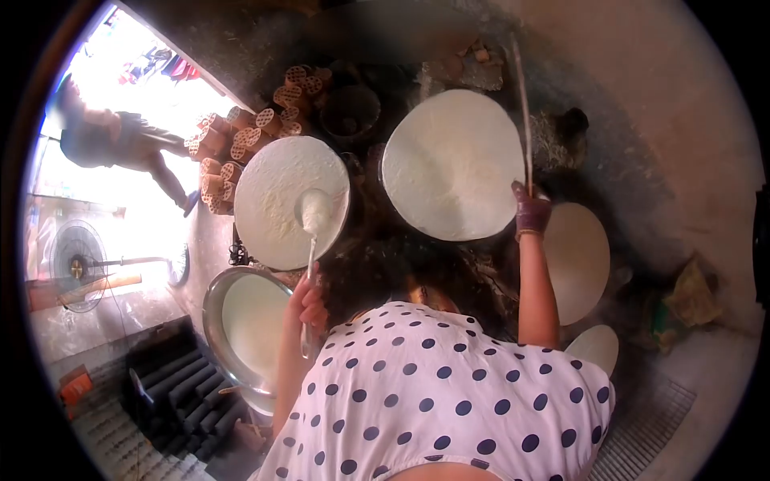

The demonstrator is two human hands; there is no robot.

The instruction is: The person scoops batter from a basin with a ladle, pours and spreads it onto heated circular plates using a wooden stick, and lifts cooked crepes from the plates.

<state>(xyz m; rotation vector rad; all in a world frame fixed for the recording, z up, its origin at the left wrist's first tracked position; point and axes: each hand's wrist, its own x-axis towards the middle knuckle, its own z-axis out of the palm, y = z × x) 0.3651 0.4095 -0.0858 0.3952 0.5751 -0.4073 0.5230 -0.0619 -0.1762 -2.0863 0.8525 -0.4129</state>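
Left hand [310,301] wrapped around ladle [316,213] handle, bowl end on hand's far side, over left white disc [269,188], contact unclear, gloved right hand [532,213] clamped on long stick [523,112], stick reaching far beside right white disc [449,164], metal basin [213,303] left of left hand.
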